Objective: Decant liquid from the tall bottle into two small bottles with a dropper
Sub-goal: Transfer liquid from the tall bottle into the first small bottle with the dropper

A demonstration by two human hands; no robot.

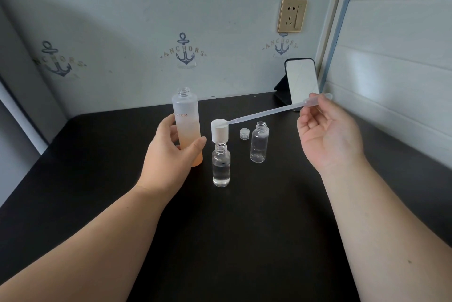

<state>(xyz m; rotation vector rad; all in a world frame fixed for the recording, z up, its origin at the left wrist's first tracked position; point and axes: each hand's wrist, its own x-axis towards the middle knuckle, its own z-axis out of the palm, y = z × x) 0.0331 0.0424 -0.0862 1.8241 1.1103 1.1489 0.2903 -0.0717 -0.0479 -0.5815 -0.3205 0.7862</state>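
- Left hand [171, 152] grips the tall bottle [187, 125] low on its body, thumb in front, fingers wrapped behind. Bottle upright on the black tabletop [244, 240], uncapped; frosted wall, peach tint toward the base. Liquid level inside cannot be read.
- Right hand [327, 135] pinches the bulb end of the dropper [269, 112] between thumb and fingertips, palm turned up and toward the camera. Dropper held above the tabletop, close to level, tip pointing left and slightly down.
- Dropper tip lies over the top of the white cap [219, 130]; whether it touches cannot be told.
- White cap stands just right of the tall bottle, behind the near small bottle [221, 167].
- Near small bottle: clear, upright, uncapped, clear liquid filling most of its body. Just right of the left hand's thumb.
- Far small bottle [259, 142]: clear, upright, uncapped, appears without liquid. Right of the white cap.
- Small clear cap [244, 133] on the tabletop just left of the far small bottle.
- Phone [303, 81] propped on a stand at the back right corner, by the wall.
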